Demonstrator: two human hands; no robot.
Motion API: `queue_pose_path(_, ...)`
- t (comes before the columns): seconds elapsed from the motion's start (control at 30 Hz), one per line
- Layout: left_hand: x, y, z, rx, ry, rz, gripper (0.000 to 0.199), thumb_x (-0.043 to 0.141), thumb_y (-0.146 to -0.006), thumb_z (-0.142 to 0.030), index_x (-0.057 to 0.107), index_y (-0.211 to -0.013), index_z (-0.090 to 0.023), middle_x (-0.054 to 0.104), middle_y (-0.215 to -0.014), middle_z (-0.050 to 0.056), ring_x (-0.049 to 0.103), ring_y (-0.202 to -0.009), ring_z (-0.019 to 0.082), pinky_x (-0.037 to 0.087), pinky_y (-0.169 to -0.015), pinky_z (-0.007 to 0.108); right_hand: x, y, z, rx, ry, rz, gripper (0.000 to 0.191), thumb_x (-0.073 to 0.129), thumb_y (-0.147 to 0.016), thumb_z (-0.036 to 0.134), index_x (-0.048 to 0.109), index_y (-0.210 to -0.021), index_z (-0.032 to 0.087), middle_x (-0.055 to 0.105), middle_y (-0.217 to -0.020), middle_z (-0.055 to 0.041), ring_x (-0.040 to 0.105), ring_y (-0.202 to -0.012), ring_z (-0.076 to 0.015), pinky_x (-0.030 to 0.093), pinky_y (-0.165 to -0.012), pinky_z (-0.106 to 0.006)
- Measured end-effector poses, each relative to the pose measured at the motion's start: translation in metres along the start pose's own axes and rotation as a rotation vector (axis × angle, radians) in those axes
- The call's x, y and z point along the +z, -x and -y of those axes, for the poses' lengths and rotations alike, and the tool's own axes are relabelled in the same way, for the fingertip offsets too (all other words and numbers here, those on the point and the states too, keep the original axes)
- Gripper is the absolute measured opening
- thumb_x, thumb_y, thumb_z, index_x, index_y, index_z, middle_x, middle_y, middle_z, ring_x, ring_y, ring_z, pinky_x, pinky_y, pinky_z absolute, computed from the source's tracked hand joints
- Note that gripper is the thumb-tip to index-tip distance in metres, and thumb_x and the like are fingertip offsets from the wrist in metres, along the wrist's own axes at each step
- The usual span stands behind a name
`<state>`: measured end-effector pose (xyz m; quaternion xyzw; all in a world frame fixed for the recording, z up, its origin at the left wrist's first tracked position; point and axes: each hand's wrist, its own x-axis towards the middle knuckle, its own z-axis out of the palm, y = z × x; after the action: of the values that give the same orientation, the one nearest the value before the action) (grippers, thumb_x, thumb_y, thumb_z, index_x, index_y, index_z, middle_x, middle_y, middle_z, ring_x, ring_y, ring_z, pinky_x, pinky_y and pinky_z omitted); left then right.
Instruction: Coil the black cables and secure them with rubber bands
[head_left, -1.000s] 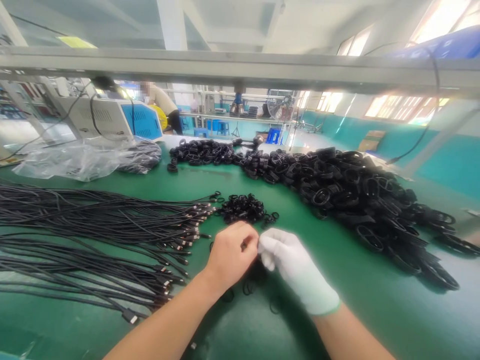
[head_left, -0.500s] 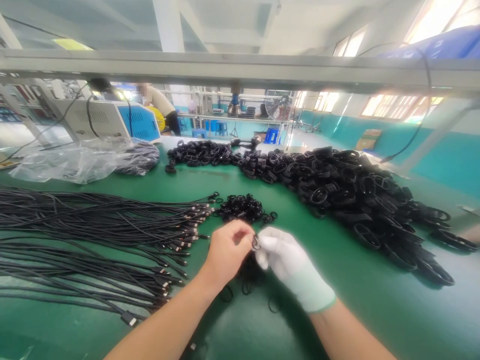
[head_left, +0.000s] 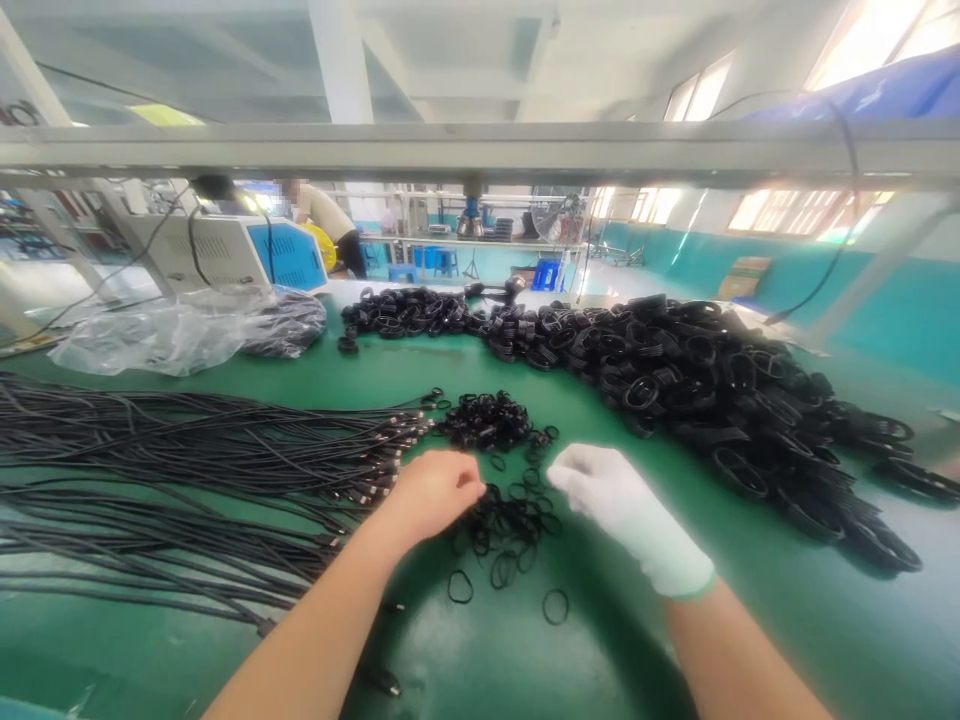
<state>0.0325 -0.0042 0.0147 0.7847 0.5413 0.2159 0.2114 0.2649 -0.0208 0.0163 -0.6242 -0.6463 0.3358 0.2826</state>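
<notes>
My bare left hand [head_left: 436,492] is closed, thumb against fingers, beside the connector ends of the black cables [head_left: 225,450]. Whatever it may pinch is hidden. In a white glove, my right hand [head_left: 600,490] hovers over the green table with its fingertips pressed together; I cannot make out anything in them. Between and below the hands lie loose thin black bands [head_left: 514,520], some spread out singly. A denser heap of the same black bands [head_left: 489,420] sits just beyond my left hand.
A long pile of coiled black cables [head_left: 675,370] runs along the back and right of the green table [head_left: 480,660]. Clear plastic bags [head_left: 172,330] lie at the back left, before a white and blue machine [head_left: 247,250]. A shelf beam [head_left: 480,150] crosses above. A person [head_left: 330,220] bends over farther back.
My hands, which met at a small dark ring, have parted: the left moved left, the right moved right. The ring is no longer visible between them. The loose bands beneath now show.
</notes>
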Motion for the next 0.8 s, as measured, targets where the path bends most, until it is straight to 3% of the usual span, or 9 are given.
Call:
queue_pose_path(0.1,0.012,-0.012,-0.007,-0.037,-0.084,-0.031,0.018,0.059,-0.067,-0.021,0.058,-0.049,-0.021,0.059,-0.054,0.0,0.054,-0.055,0.017,0.036,-0.056,0.025,0.006,0.001,0.001,-0.021,0.153,0.002,0.019,0.051,-0.073,0.026,0.054,-0.056,0.018,0.053,-0.056,-0.0002,0.043,-0.051,-0.0118,0.03,-0.049,-0.024)
queue_pose_path(0.3,0.046,-0.065,-0.019,-0.095,-0.112,-0.145,0.01,0.057,-0.068,-0.019,0.06,-0.059,-0.02,0.065,-0.071,0.007,0.059,-0.076,0.023,0.04,-0.07,0.031,0.013,-0.003,-0.004,-0.024,0.194,-0.146,0.026,0.051,-0.076,0.03,0.046,-0.053,0.019,0.046,-0.056,0.0003,0.037,-0.054,-0.0129,0.025,-0.051,-0.025)
queue_pose_path(0.4,0.053,-0.075,-0.019,-0.089,-0.031,-0.162,0.01,0.056,-0.068,-0.018,0.058,-0.058,-0.019,0.065,-0.072,0.008,0.059,-0.079,0.023,0.041,-0.073,0.032,0.015,-0.004,-0.004,-0.033,0.148,-0.184,0.024,0.052,-0.075,0.029,0.047,-0.054,0.019,0.048,-0.057,0.0005,0.039,-0.056,-0.0131,0.027,-0.053,-0.026)
queue_pose_path(0.5,0.045,-0.068,-0.016,-0.055,0.117,-0.15,0.011,0.053,-0.072,-0.02,0.06,-0.063,-0.019,0.064,-0.074,0.005,0.059,-0.076,0.021,0.043,-0.07,0.031,0.017,-0.006,-0.003,-0.028,0.033,-0.202,0.019,0.049,-0.077,0.026,0.053,-0.06,0.019,0.054,-0.064,-0.0004,0.047,-0.061,-0.0135,0.034,-0.059,-0.026)
queue_pose_path(0.57,0.036,-0.057,-0.014,-0.027,0.254,-0.097,0.011,0.053,-0.074,-0.024,0.06,-0.067,-0.019,0.063,-0.069,0.002,0.059,-0.067,0.017,0.045,-0.065,0.027,0.02,-0.008,-0.001,0.004,-0.086,-0.18,0.016,0.046,-0.079,0.027,0.06,-0.074,0.019,0.056,-0.062,-0.0002,0.05,-0.057,-0.0131,0.037,-0.057,-0.026)
queue_pose_path(0.7,0.032,-0.031,-0.016,-0.015,0.52,0.004,0.015,0.053,-0.075,-0.028,0.061,-0.073,-0.016,0.061,-0.064,-0.001,0.055,-0.052,0.011,0.045,-0.055,0.022,0.033,-0.009,0.004,0.067,-0.4,-0.014,0.039,0.05,-0.079,0.037,0.055,-0.109,0.013,0.056,-0.05,0.0017,0.051,-0.041,-0.0132,0.042,-0.044,-0.026)
queue_pose_path(0.8,0.037,-0.018,-0.02,-0.047,0.636,0.009,0.012,0.056,-0.071,-0.025,0.062,-0.069,-0.014,0.06,-0.061,0.0,0.053,-0.05,0.01,0.043,-0.051,0.021,0.042,-0.006,0.008,0.051,-0.602,0.069,0.036,0.06,-0.072,0.035,0.058,-0.099,0.012,0.058,-0.051,0.0011,0.052,-0.039,-0.0118,0.043,-0.041,-0.024)
